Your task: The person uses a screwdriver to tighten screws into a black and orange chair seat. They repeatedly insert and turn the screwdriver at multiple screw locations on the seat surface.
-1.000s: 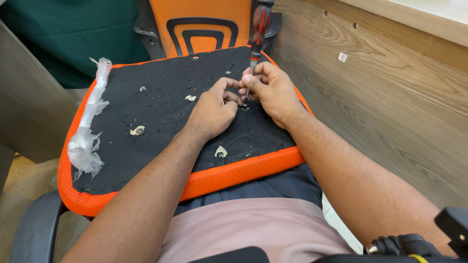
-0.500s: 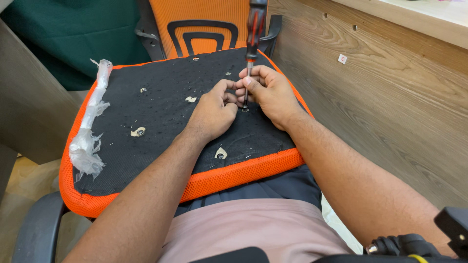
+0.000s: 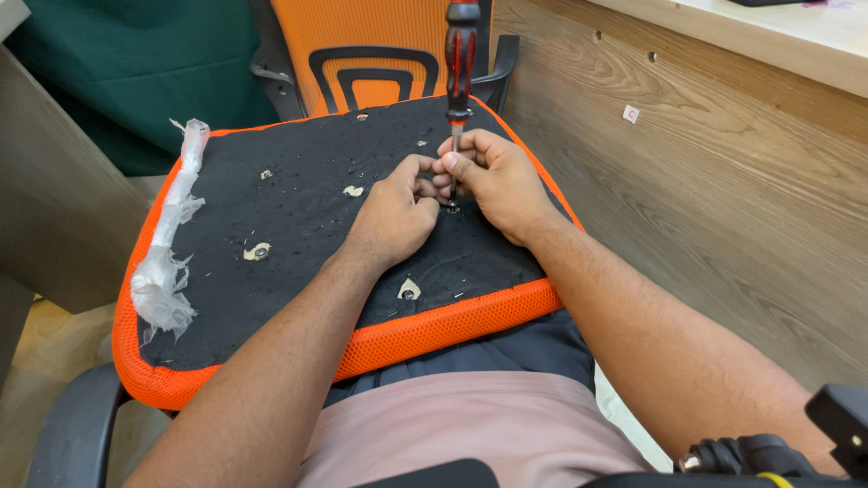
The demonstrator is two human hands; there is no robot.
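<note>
An upturned chair seat point(image 3: 271, 235) lies across my lap, its black fabric underside edged with orange mesh. A screwdriver point(image 3: 461, 54) with a red and black handle stands upright on it, tip down at a spot between my hands. My right hand point(image 3: 493, 181) pinches the metal shaft just above the seat. Beside it, my left hand point(image 3: 393, 212) rests on the fabric with its fingers curled at the tip. What lies under the tip is hidden by my fingers.
Several torn holes with metal inserts point(image 3: 258, 252) dot the black fabric. Crumpled clear plastic wrap point(image 3: 167, 262) hangs along the seat's left edge. An orange chair back point(image 3: 380, 54) stands behind, a wooden panel point(image 3: 705, 181) rises to the right, and a green chair point(image 3: 136, 63) is at the far left.
The screwdriver has straightened from a slight lean to upright. Both hands stay at its tip on the seat.
</note>
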